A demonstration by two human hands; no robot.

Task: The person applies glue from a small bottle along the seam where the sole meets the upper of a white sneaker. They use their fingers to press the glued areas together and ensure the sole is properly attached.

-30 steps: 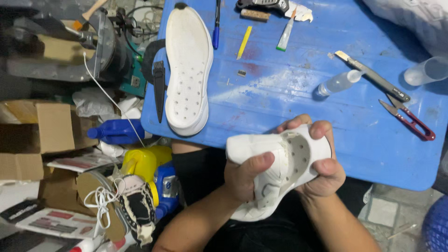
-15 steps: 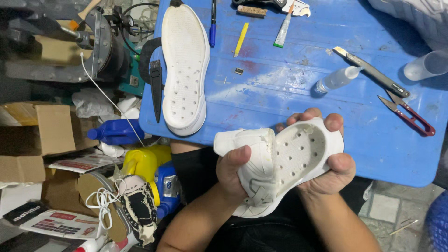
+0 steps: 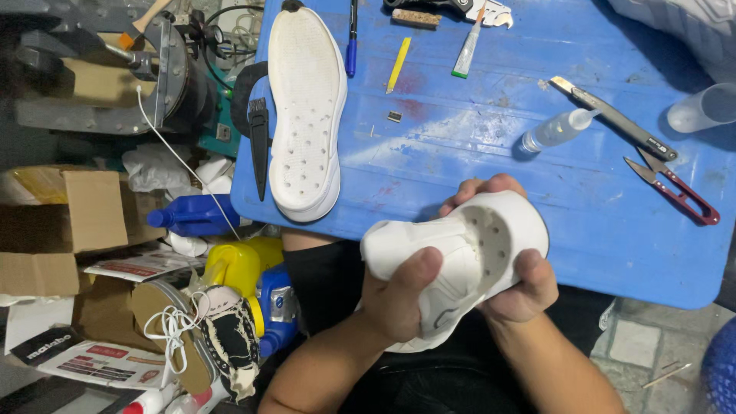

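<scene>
Shoe-repair workshop: sole, snips, glue bottle.

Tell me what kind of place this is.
Probably a small shoe repair or shoemaking workshop: a detached white sole lies on a stained blue table beside thread snips and a glue bottle, while both hands hold a white shoe.

Single view only, head-worn camera, looking steeply down from the person's own eye level at close range. The scratched blue plastic tabletop fills the upper centre and right of the frame, its near edge running across the lower right. Both forearms enter from the bottom centre, with the left hand and the right hand near mid-frame, close to the lens. The left third of the frame looks past the table edge down to floor clutter, including a brown cardboard box. No second view to overlap.
</scene>
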